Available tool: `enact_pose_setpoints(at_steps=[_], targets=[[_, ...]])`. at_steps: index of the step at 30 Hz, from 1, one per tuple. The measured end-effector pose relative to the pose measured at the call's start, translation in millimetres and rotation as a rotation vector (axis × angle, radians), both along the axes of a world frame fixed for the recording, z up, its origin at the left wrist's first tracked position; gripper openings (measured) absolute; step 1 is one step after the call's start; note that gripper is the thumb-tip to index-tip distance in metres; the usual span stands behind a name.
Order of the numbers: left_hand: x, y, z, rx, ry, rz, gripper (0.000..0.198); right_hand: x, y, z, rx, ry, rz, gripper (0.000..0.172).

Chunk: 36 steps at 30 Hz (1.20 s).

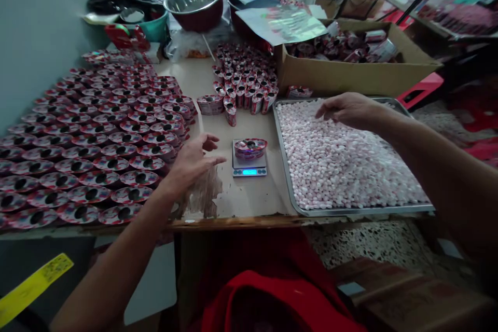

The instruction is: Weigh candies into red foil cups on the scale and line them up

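Left hand (193, 158) splayed, right hand (346, 108) palm-down

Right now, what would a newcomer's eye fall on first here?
Rows of reddish oval containers crowd the left of the table. On the right, a metal tray holds heaped pale pellets beneath the right hand. Between them, a scale with a glowing blue display bears one container.

Bare table (241, 199) surrounds a scale (249, 171), leaving room toward the left hand (196, 160) and a narrow strip before the tray's rim (288, 181). Packed rows of cans (93, 151) block the left; clustered cans (249, 80) stand behind the scale, a cardboard box (350, 76) behind the tray.
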<state>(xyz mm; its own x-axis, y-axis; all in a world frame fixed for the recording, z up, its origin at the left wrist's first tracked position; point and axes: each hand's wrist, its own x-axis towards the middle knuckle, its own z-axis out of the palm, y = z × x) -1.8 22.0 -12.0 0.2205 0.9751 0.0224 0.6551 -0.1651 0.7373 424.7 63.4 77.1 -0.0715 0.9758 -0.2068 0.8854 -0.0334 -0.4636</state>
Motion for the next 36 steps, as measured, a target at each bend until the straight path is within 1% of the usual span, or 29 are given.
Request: enact_pose_setpoints(at_steps=[2, 4, 6, 8, 9, 10, 11, 12, 13, 14, 15, 16, 17, 18, 19, 20, 22, 24, 25, 26, 27, 28, 30, 32, 34, 36], targets=[[8.3, 0.1, -10.4, -0.012, -0.103, 0.025, 0.055, 8.4, -3.5, -2.3, -0.009, 0.082, -0.002, 0.025], [22.5, 2.6, -17.2, 0.001, -0.153, 0.019, 0.06, 11.7, -6.2, -4.8, -0.017, 0.079, 0.021, 0.028], [39.4, 5.5, -23.5, 0.013, -0.162, -0.006, 0.065, 11.0, -7.7, -6.6, -0.007, -0.093, 0.046, 0.03], [55.1, 8.0, -31.0, 0.011, -0.173, -0.041, 0.062, 6.9, -10.4, -7.5, 0.039, -0.306, 0.068, 0.028], [61.8, 9.4, -34.7, 0.002, -0.195, -0.057, 0.057, 2.7, -13.3, -8.0, 0.083, -0.342, 0.072, 0.025], [67.9, 11.1, -37.8, -0.001, -0.228, -0.066, 0.05, -3.4, -17.7, -9.1, 0.137, -0.3, 0.065, 0.021], [73.6, 13.3, -39.6, 0.016, -0.26, -0.072, 0.043, -11.9, -23.5, -10.8, 0.193, -0.177, 0.038, 0.018], [79.3, 16.1, -39.5, 0.059, -0.282, -0.08, 0.039, -22.8, -30.6, -13.5, 0.231, 0.018, -0.017, 0.016], [85.6, 19.7, -37.0, 0.13, -0.282, -0.095, 0.037, -35.7, -38.2, -17.1, 0.249, 0.259, -0.103, 0.015], [93.0, 23.9, -32.0, 0.223, -0.258, -0.121, 0.038, -50.0, -45.8, -21.4, 0.213, 0.531, -0.219, 0.016], [101.7, 28.5, -24.5, 0.329, -0.211, -0.155, 0.037, -64.3, -52.3, -26.0, 0.123, 0.786, -0.371, 0.013], [111.9, 33.0, -15.0, 0.438, -0.15, -0.193, 0.036, -77.7, -57.3, -30.4, 0.023, 1.007, -0.521, 0.016], [123.3, 37.3, -4.2, 0.545, -0.088, -0.231, 0.035, -88.9, -60.2, -34.3, -0.1, 1.224, -0.605, 0.019], [135.5, 40.9, 7.0, 0.654, -0.03, -0.267, 0.033, -97.1, -61.0, -37.1, -0.185, 1.411, -0.691, 0.025], [148.0, 43.9, 17.7, 0.77, 0.024, -0.31, 0.031, -102.1, -59.9, -38.9, -0.227, 1.582, -0.757, 0.031], [159.9, 46.4, 27.0, 0.892, 0.075, -0.365, 0.027, -103.8, -57.5, -39.7, -0.226, 1.733, -0.811, 0.035], [180.4, 50.5, 38.7, 1.134, 0.165, -0.498, 0.021, -100.1, -50.9, -39.6, -0.131, 1.965, -0.905, 0.038], [194.4, 54.8, 39.9, 1.312, 0.218, -0.599, 0.02, -92.0, -44.8, -40.3, -0.047, 2.089, -0.968, 0.033], [199.0, 56.9, 37.3, 1.359, 0.219, -0.619, 0.02, -88.2, -42.5, -41.7, -0.033, 2.114, -0.994, 0.032], [202.0, 58.6, 33.2, 1.37, 0.21, -0.611, 0.02, -85.2, -40.7, -43.9, -0.029, 2.127, -1.014, 0.032], [203.8, 59.7, 28.5, 1.349, 0.191, -0.576, 0.02, -83.1, -39.3, -46.5, -0.032, 2.131, -1.033, 0.032], [204.6, 60.1, 23.8, 1.298, 0.173, -0.524, 0.019, -81.8, -38.4, -49.3, -0.039, 2.132, -1.051, 0.034], [204.1, 58.3, 16.6, 1.135, 0.145, -0.4, 0.02, -81.5, -37.7, -53.9, -0.065, 2.14, -1.071, 0.033], [202.3, 54.8, 13.5, 0.963, 0.123, -0.304, 0.023, -82.6, -37.9, -55.7, -0.103, 2.145, -1.073, 0.031], [200.9, 51.6, 13.2, 0.857, 0.112, -0.282, 0.026, -83.9, -38.5, -54.7, -0.142, 2.139, -1.089, 0.03], [200.5, 50.6, 13.3, 0.823, 0.102, -0.29, 0.027, -84.9, -39.0, -52.5, -0.168, 2.13, -1.11, 0.031]])
